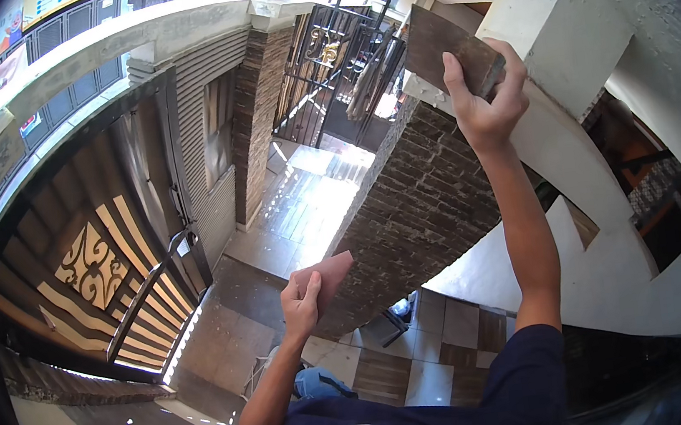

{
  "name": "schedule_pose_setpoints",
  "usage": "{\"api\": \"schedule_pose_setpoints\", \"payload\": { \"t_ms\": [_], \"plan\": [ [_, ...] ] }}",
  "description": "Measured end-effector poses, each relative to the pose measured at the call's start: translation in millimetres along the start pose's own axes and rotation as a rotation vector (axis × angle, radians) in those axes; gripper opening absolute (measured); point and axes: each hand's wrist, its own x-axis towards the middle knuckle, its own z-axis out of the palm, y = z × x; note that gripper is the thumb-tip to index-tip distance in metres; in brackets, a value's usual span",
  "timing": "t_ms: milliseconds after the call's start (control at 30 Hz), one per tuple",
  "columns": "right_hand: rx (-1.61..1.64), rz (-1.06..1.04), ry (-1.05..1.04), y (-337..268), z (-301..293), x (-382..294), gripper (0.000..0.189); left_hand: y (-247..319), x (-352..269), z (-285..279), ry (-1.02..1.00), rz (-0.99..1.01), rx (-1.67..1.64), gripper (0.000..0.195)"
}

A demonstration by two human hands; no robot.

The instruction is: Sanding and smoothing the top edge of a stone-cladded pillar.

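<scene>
My right hand is raised high, with thumb and fingers around the lower edge of a dark brown rectangular slab, which looks like a tile. The slab is beside the pale upper part of a pillar clad in narrow brown stone strips. Whether it touches the pillar I cannot tell. Lower and to the left, my left hand grips a flat pinkish piece in front of the pillar's lower cladding. Its material is unclear.
A metal gate with gold-coloured scrollwork stands at left. Another barred gate is beyond the sunlit floor. A dark object sits by the pillar's foot on the patterned tiles. White wall ledges jut out at right.
</scene>
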Motion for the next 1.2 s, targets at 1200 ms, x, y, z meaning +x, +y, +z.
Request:
{"api": "schedule_pose_setpoints", "payload": {
  "t_ms": [1200],
  "plan": [
    [0.235, -0.152, -0.966, 6.1, 1.0, 74.8, 0.047, -3.5, 20.7, -9.0, 0.071, 0.058, 0.041, 0.024]
  ]
}}
